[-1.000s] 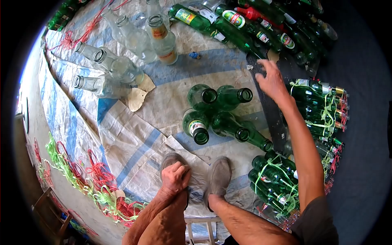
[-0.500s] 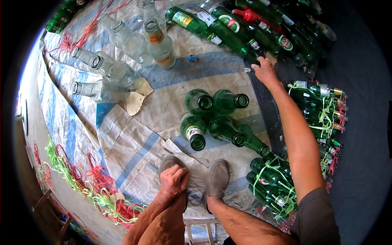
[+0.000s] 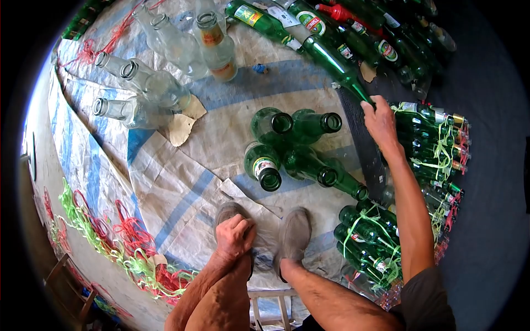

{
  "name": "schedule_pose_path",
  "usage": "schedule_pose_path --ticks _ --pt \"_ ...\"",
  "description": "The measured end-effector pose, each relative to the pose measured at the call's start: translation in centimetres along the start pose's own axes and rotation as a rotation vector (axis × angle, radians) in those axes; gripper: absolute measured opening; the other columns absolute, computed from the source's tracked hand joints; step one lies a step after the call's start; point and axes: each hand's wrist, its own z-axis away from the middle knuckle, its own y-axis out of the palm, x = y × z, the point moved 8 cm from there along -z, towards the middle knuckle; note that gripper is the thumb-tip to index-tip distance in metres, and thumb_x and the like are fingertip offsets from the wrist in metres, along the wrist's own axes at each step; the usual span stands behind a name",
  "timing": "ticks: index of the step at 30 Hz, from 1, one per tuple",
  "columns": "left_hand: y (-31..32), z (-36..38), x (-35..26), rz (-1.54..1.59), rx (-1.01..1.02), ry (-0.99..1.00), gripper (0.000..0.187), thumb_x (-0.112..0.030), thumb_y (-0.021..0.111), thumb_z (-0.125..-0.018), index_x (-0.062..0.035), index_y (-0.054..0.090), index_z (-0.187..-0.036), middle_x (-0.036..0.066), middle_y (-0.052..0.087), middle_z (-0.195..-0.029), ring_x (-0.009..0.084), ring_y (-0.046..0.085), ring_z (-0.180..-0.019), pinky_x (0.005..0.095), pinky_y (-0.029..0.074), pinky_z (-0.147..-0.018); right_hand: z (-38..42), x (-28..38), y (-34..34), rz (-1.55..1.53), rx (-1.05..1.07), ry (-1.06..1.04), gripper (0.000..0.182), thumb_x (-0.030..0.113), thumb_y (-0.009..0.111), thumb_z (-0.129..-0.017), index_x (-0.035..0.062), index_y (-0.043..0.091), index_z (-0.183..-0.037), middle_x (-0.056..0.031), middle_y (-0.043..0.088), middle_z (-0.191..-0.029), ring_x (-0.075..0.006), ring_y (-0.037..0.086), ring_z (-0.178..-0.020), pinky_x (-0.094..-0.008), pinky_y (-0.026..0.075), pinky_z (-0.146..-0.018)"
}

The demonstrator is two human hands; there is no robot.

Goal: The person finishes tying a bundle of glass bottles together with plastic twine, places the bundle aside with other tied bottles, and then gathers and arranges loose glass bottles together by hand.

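Note:
My right hand [image 3: 380, 122] is closed around the neck of a green glass bottle [image 3: 331, 59], whose base points away to the upper left. My left hand [image 3: 236, 237] rests on my left leg, curled into a loose fist with nothing seen in it. Between the two hands a cluster of several green bottles [image 3: 301, 161] stands on the sheet, mouths up; one of them, with a white label [image 3: 265, 165], is nearest my feet. Beyond my right hand lies a pile of green bottles [image 3: 364, 38], some with red and white labels.
Clear glass bottles [image 3: 176, 52] stand at the upper left by a torn piece of cardboard [image 3: 183, 126]. Tied bundles of green bottles [image 3: 367, 237] lie on the right. Red and green plastic strings [image 3: 130, 237] spread along the lower left of the striped sheet [image 3: 182, 187].
My right hand has drawn back toward me from the pile, pulling the green bottle partly out by its neck. My left hand stays in place.

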Motion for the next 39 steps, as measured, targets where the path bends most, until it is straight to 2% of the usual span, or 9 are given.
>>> schedule_pose_path --ticks 1,5,7,12,16,23,32,39 --pt "0.0 0.0 0.0 0.0 -0.003 0.003 0.02 -0.01 0.083 -0.076 -0.0117 0.075 -0.094 0.007 0.061 -0.08 0.0302 0.066 -0.068 0.0401 0.053 -0.061 0.6 1.2 -1.7 -0.003 -0.029 0.003 0.035 0.026 0.071 -0.102 -0.0053 0.07 -0.118 -0.0296 0.074 -0.112 -0.0493 0.07 -0.107 -0.0523 0.055 -0.093" --pt "0.1 0.1 0.0 0.001 -0.003 0.003 0.021 -0.009 0.083 -0.076 -0.0113 0.074 -0.094 0.007 0.06 -0.08 0.0303 0.066 -0.069 0.0401 0.053 -0.061 2.3 5.9 -7.4 0.009 -0.15 -0.067 0.029 0.021 0.075 -0.1 -0.0047 0.07 -0.113 -0.0251 0.074 -0.103 -0.0452 0.071 -0.095 -0.0488 0.056 -0.086" --pt "0.1 0.0 0.0 0.0 -0.004 0.004 0.021 -0.009 0.083 -0.075 -0.0109 0.074 -0.094 0.007 0.061 -0.08 0.0305 0.066 -0.069 0.0402 0.054 -0.061 2.7 8.3 -9.5 0.034 -0.188 -0.136 0.028 0.019 0.076 -0.1 -0.0048 0.071 -0.112 -0.0228 0.073 -0.1 -0.0409 0.071 -0.088 -0.0466 0.056 -0.079" --pt "0.0 0.0 -0.3 -0.002 -0.003 0.009 0.021 -0.008 0.083 -0.076 -0.01 0.074 -0.095 0.008 0.061 -0.081 0.031 0.066 -0.069 0.0407 0.054 -0.062 3.2 11.8 -12.0 0.03 -0.168 -0.122 0.025 0.017 0.079 -0.097 -0.0034 0.072 -0.109 -0.0179 0.073 -0.095 -0.0313 0.07 -0.074 -0.041 0.055 -0.071" --pt "0.0 0.0 -0.2 0.008 -0.005 0.009 0.02 -0.009 0.083 -0.077 -0.0095 0.073 -0.095 0.008 0.062 -0.081 0.0313 0.067 -0.07 0.0407 0.055 -0.063 3.9 13.8 -12.7 0.04 -0.119 -0.185 0.023 0.014 0.081 -0.095 -0.003 0.072 -0.106 -0.0168 0.072 -0.094 -0.0284 0.069 -0.067 -0.0389 0.054 -0.066" --pt "0.0 0.0 -0.2 -0.004 -0.003 0.011 0.02 -0.009 0.084 -0.078 -0.0093 0.074 -0.095 0.008 0.063 -0.082 0.031 0.067 -0.07 0.0404 0.055 -0.063 6.3 15.7 -13.3 0.018 0.005 -0.15 0.022 0.012 0.08 -0.094 -0.0048 0.071 -0.105 -0.0167 0.071 -0.089 -0.026 0.067 -0.063 -0.0374 0.053 -0.062" --pt "0.1 0.1 -0.2 -0.008 -0.004 0.012 0.02 -0.008 0.084 -0.078 -0.0092 0.074 -0.095 0.008 0.062 -0.081 0.031 0.067 -0.069 0.0402 0.055 -0.063 7.5 17.2 -12.5 -0.077 0.047 -0.184 0.02 0.005 0.082 -0.091 -0.0037 0.07 -0.105 -0.0133 0.07 -0.089 -0.0209 0.066 -0.061 -0.0343 0.053 -0.058" --pt "0.2 0.1 -0.2 -0.002 -0.002 0.012 0.019 -0.007 0.083 -0.079 -0.0089 0.073 -0.095 0.008 0.061 -0.081 0.031 0.067 -0.069 0.0406 0.054 -0.062 7.3 18.3 -12.2 -0.102 0.041 -0.229 0.021 0.006 0.083 -0.09 -0.0031 0.07 -0.104 -0.0134 0.07 -0.089 -0.0212 0.066 -0.061 -0.0343 0.052 -0.057"
